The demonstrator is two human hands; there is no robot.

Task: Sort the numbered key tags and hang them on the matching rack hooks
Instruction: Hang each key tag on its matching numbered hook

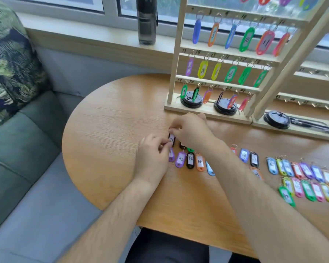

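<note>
Doubly pinched black tag (pixel 172 139), left hand (pixel 152 154) below, right hand (pixel 190 131) above. Risked scattering tag row (pixel 180 159) beneath right wrist if dragged.

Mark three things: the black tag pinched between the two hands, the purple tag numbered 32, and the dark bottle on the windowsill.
black tag (pixel 172 139): head view, on its white label.
purple tag 32 (pixel 180 159): head view, on the written number.
dark bottle (pixel 147 21): head view, middle of its body.
</note>
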